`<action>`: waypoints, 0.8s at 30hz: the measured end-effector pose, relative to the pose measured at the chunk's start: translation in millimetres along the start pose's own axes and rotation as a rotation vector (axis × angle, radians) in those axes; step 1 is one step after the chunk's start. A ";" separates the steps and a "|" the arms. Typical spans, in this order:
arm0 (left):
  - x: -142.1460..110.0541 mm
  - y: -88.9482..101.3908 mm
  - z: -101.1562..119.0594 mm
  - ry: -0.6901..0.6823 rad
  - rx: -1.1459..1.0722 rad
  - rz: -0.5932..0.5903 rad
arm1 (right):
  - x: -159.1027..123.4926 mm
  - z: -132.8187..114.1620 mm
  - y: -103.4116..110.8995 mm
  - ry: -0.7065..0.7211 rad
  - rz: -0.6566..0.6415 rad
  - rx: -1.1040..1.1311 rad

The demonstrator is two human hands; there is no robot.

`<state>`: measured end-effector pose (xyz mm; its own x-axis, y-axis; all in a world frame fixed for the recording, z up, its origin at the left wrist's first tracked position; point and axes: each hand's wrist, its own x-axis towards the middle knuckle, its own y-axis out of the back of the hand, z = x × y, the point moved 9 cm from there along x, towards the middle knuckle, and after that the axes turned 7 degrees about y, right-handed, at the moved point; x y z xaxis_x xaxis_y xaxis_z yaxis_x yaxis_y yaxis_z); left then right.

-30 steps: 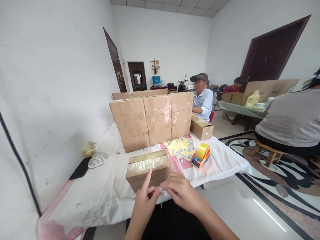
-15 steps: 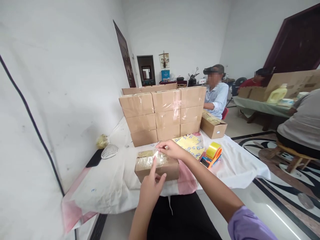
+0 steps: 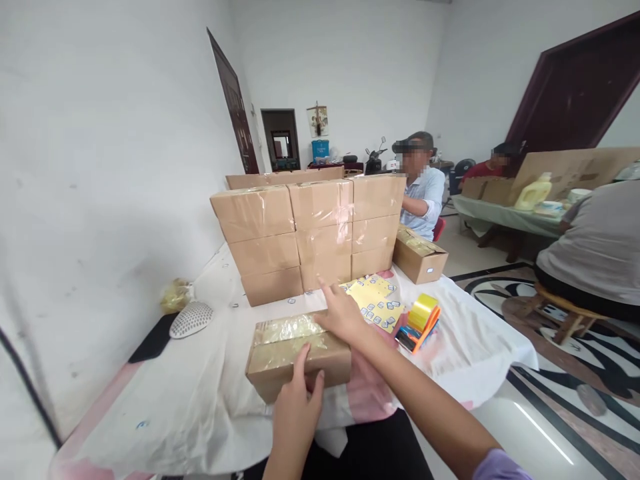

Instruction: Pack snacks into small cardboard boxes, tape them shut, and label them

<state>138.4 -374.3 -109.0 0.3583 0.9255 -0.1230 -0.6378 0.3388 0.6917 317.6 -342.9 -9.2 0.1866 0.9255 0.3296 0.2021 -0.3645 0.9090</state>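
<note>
A closed cardboard box [image 3: 280,370] with shiny clear tape along its top lies in front of me on the cloth-covered table. My left hand [image 3: 299,403] is at its near side, index finger stretched onto the top and thumb apart by the front face. At the box's far right edge rests my right hand [image 3: 343,313], fingers spread, thumb touching the top and index pointing away. I see nothing held in either hand. Beyond my right hand lies a yellow sheet [image 3: 375,300] bearing small blue-edged stickers.
Stacked cardboard boxes [image 3: 325,237] stand behind the work area. A tape dispenser [image 3: 423,323] with yellow tape and another box [image 3: 420,257] are on the right. At left lie a white perforated object [image 3: 191,320] and a flat black object [image 3: 150,340]. A co-worker [image 3: 425,187] sits beyond.
My fingertips have parted, and the small whitish piece between them no longer shows. My right hand has shifted to the box's far right edge. The whole view has turned slightly right.
</note>
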 end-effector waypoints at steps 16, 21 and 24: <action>0.1 -7.0 -11.9 0.004 -0.110 0.066 | 6.5 275.8 7.8 -0.284 -0.575 -0.311; -5.4 -1.9 -6.6 -0.082 -0.094 0.161 | 9.9 276.7 -41.5 -0.155 -0.796 -0.289; -6.3 -1.8 -8.0 -0.104 -0.095 0.205 | 8.2 273.3 -60.3 -0.075 -0.875 -0.277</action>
<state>131.9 -379.4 -115.2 0.2803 0.9557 0.0900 -0.7636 0.1651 0.6243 569.6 -341.5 -131.0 0.1398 0.8469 -0.5130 0.0646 0.5092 0.8582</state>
